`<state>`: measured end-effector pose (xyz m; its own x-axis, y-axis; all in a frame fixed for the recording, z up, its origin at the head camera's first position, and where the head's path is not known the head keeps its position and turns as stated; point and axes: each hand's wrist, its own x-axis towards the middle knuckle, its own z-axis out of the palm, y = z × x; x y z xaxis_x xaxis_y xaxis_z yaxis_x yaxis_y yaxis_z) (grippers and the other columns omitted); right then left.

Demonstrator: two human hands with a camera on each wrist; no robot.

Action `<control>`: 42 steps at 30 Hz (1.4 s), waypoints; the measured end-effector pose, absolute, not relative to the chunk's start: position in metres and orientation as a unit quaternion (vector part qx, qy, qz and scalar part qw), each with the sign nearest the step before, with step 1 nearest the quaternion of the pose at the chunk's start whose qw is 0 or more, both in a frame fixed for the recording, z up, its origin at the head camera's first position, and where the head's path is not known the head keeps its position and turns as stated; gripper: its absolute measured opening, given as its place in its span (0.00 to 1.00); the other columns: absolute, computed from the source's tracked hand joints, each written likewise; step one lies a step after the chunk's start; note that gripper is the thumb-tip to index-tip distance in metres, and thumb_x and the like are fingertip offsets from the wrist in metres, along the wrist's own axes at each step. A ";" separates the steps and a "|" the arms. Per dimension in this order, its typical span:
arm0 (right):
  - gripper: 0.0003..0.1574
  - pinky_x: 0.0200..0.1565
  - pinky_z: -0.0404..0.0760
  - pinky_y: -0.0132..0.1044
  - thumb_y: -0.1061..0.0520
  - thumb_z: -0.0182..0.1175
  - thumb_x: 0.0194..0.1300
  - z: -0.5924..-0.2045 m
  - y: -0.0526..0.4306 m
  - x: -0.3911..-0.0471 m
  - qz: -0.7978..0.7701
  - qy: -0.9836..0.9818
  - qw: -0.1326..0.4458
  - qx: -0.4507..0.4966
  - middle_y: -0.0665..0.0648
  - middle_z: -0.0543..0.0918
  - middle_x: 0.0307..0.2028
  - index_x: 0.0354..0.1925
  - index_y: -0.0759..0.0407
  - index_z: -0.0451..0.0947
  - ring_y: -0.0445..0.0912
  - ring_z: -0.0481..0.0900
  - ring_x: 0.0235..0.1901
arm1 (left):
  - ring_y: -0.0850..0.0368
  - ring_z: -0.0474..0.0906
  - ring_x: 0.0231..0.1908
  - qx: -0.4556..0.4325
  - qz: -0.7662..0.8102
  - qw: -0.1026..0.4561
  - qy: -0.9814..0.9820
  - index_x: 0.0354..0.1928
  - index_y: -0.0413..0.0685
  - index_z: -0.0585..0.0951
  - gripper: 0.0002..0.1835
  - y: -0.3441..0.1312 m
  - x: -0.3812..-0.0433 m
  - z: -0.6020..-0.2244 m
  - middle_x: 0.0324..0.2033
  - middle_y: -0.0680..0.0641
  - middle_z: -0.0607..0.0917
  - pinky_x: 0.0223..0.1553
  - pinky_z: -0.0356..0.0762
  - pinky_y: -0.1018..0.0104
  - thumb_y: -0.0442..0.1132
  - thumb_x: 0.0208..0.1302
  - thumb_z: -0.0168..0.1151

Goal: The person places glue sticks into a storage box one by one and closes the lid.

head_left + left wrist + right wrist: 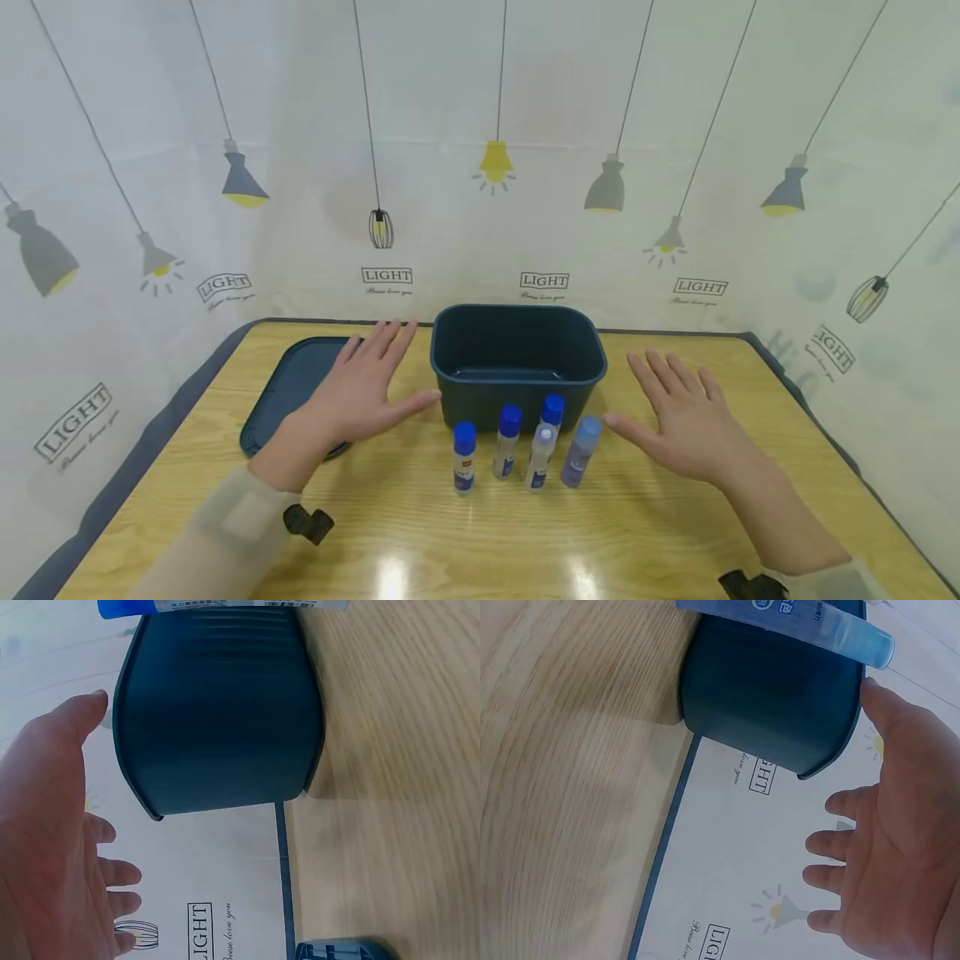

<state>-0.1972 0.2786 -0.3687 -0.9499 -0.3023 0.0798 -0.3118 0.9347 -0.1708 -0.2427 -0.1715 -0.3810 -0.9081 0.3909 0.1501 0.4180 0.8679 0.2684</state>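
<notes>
My left hand [358, 398] is held with straight, spread fingers to the left of a dark blue-green bin [517, 400], its thumb tip close by the bin's side. On the other side, my right hand [686, 425] hovers palm down, fingers extended, holding nothing. Between the hands, in front of the bin, stand several upright glue sticks: one with a blue cap [464, 458] at the left, another blue-capped glue stick [507, 442], a third behind a pale-capped clear glue stick [541, 458], and a purple glue stick [581, 452] nearest my right thumb. The bin's visible inside holds nothing.
A dark blue lid [296, 387] lies flat on the wooden table [405, 521] at the left, partly under my left hand and forearm. Behind the table hangs a white cloth [442, 108] printed with lamps. Dark trim runs along the table's edges.
</notes>
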 end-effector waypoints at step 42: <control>0.24 0.53 0.87 0.42 0.43 0.62 0.83 -0.367 0.258 -0.179 0.346 -0.919 0.033 0.186 0.54 0.87 0.64 0.69 0.51 0.80 0.47 0.88 0.53 | 0.37 0.81 0.68 -0.180 -0.297 -0.080 -0.934 0.91 0.69 0.36 0.63 -0.139 -0.283 -0.382 0.87 0.43 0.61 0.71 0.75 0.35 0.85 0.67 0.55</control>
<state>-0.1788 0.2584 -0.3673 -0.9284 -0.3194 0.1897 -0.3652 0.6911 -0.6237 -0.2827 -0.1390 -0.3823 -0.9226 0.3833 -0.0434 0.2880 0.7593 0.5835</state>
